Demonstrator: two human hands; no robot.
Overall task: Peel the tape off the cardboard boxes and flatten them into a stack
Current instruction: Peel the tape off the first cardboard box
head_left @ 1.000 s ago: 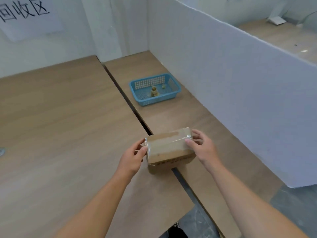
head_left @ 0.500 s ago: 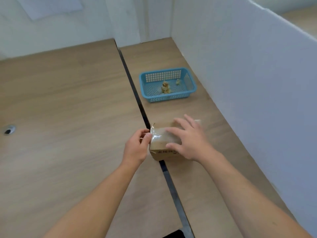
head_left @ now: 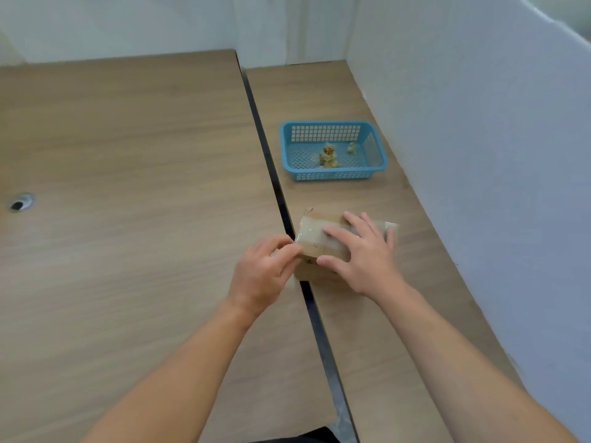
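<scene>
The right hand point(head_left: 364, 257) lies flat, fingers spread, pressing the cardboard box point(head_left: 319, 244) onto the right table point(head_left: 377, 330). The left hand point(head_left: 262, 273) pinches the clear tape point(head_left: 315, 233) at the box's left edge. Beyond sits a blue basket point(head_left: 332, 175) holding 2 tape wads.

I see a matt brown cardboard box point(head_left: 315, 249) banded with glossy clear tape point(head_left: 311, 233), matt wood-grain laminate tables point(head_left: 128, 187), a perforated blue plastic basket point(head_left: 332, 174), and a smooth white partition point(head_left: 479, 155).
</scene>
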